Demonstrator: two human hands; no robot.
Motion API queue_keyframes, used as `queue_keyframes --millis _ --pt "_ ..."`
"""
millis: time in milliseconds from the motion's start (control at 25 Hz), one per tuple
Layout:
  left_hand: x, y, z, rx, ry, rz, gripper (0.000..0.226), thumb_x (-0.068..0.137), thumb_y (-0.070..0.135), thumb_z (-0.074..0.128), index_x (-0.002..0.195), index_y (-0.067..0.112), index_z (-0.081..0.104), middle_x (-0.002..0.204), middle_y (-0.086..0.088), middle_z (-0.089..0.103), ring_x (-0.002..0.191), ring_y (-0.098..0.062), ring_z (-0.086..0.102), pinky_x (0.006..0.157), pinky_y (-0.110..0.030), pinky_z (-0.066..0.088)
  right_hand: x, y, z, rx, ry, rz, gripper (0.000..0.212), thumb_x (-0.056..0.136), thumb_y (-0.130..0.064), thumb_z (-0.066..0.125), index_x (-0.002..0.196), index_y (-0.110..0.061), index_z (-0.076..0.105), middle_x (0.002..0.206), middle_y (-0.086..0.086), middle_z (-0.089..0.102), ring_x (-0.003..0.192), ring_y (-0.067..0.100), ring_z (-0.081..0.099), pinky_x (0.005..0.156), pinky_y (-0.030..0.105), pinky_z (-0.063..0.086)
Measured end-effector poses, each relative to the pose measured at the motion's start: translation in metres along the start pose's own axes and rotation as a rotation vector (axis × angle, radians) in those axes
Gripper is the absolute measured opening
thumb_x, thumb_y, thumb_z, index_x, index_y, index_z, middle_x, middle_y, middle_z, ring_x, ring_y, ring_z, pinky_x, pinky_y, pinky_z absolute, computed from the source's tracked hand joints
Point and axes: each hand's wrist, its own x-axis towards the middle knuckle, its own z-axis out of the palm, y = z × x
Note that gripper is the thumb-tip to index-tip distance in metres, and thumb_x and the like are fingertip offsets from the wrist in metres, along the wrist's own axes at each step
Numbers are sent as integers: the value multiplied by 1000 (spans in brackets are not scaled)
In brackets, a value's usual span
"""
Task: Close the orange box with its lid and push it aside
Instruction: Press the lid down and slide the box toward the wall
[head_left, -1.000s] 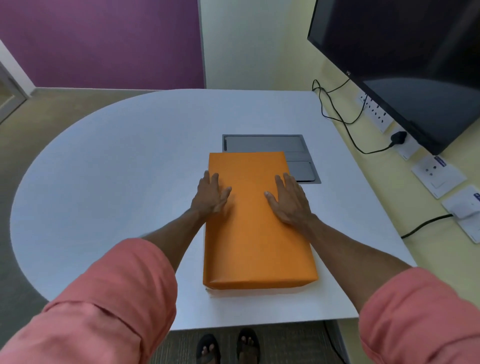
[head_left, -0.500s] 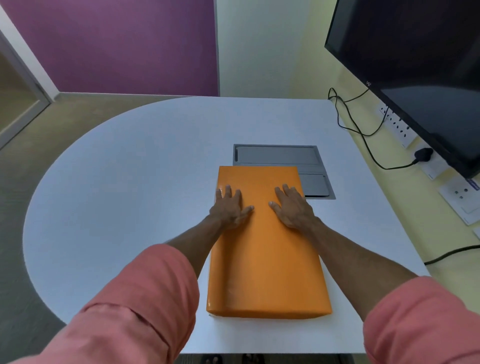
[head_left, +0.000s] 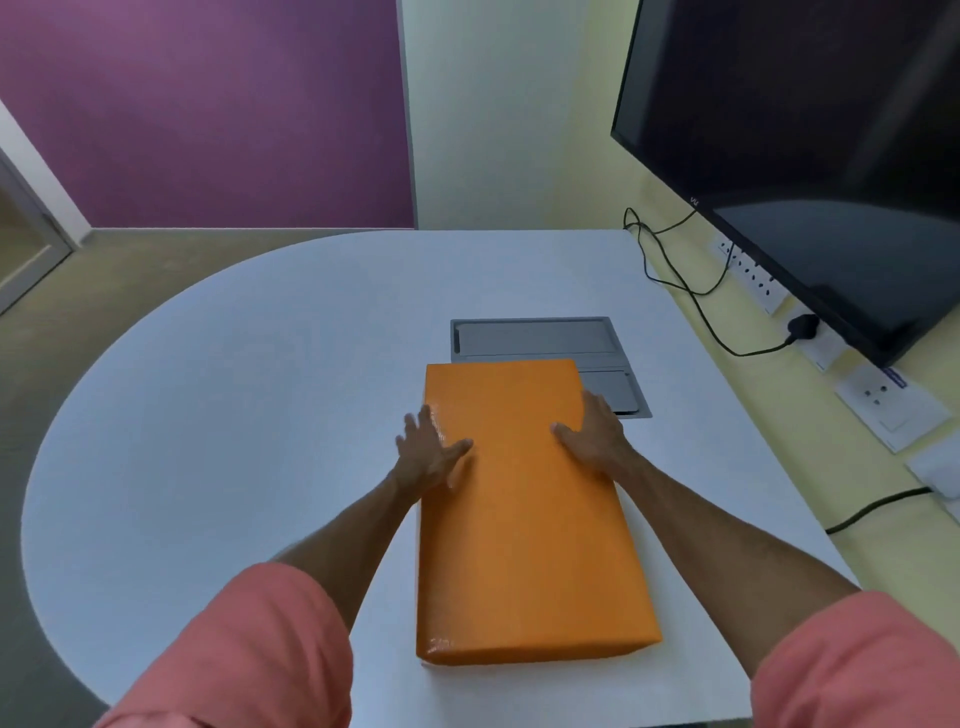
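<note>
Lying lidded and glossy, orange box (head_left: 524, 509) has both hands spread flat at its long edges

White tabletop (head_left: 234, 415), rounded at left end. Closed orange box (head_left: 524, 519) lies flat on it, far edge overlapping a recessed grey panel (head_left: 535, 338).

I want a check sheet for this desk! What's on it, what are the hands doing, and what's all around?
Surface: white table, rounded on the left, with a grey hatch set into it.
Job's things: orange box lies flat, lid on.
Clutter: nothing seen.
Hands: left hand and right hand lie flat, one at each long edge of the box.
Cables: black cable runs to a plug in the wall.
Surroundings: dark screen, wall sockets, purple wall.
</note>
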Motion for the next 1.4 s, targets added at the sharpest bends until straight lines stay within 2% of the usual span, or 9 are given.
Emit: queue_keyframes --millis 120,240,320,480,680,840,960,1120,1400 --pt "-14 -23 -6 -317 -155 -293 99 83 50 64 153 22 -1 161 -13 12 142 -44 26 107 -64 31 -21 20 0 411 -71 294 96 86 -41 68 154 -13 6 157 15 28 137 34 40 100 48 45" --pt "-23 -32 -9 -391 -302 -382 73 92 47 54 148 20 16 150 -16 33 128 -41 44 99 -60 41 -35 30 2 519 -172 446 76 85 -39 69 144 -6 34 133 17 55 108 33 59 82 48 50" --pt "-26 -33 -10 -422 -295 -389 60 96 38 50 146 16 24 140 -14 41 116 -35 47 96 -57 43 -41 32 5 574 -198 465 65 86 -35 70 137 -3 44 127 17 60 103 33 61 82 50 51" --pt "-27 -27 -7 -403 -280 -385 52 98 30 49 143 14 28 141 -16 41 122 -39 47 90 -55 44 -49 34 2 625 -181 470 65 86 -29 71 139 -3 43 133 19 57 115 37 59 82 52 49" --pt "-34 -8 9 -389 -292 -365 46 98 28 48 137 9 34 119 -13 47 105 -33 51 82 -52 47 -57 51 -18 631 -167 464 66 86 -28 71 140 -2 43 134 19 56 114 36 58 84 53 49" --pt "-38 22 37 -386 -303 -346 48 99 29 46 140 10 31 137 -17 45 119 -39 48 94 -58 44 -62 80 -48 624 -137 451 61 87 -27 70 138 -3 45 134 18 56 117 36 57 83 50 48" --pt "-45 52 70 -398 -303 -340 51 99 30 46 142 12 28 143 -17 41 126 -40 45 96 -59 42 -65 113 -77 640 -114 446 59 88 -26 69 137 -3 47 133 18 57 104 33 59 79 49 49" --pt "-57 91 119 -412 -306 -322 49 99 29 46 140 10 29 141 -17 42 110 -34 47 82 -52 44 -67 161 -114 652 -89 436 59 87 -24 70 138 -2 47 132 19 58 89 28 60 75 47 50" --pt "-73 143 197 -399 -296 -323 48 99 29 47 139 9 31 139 -17 43 113 -35 48 87 -56 46 -75 237 -162 677 -38 416 68 87 -27 70 141 1 40 135 21 56 117 38 59 98 55 48"
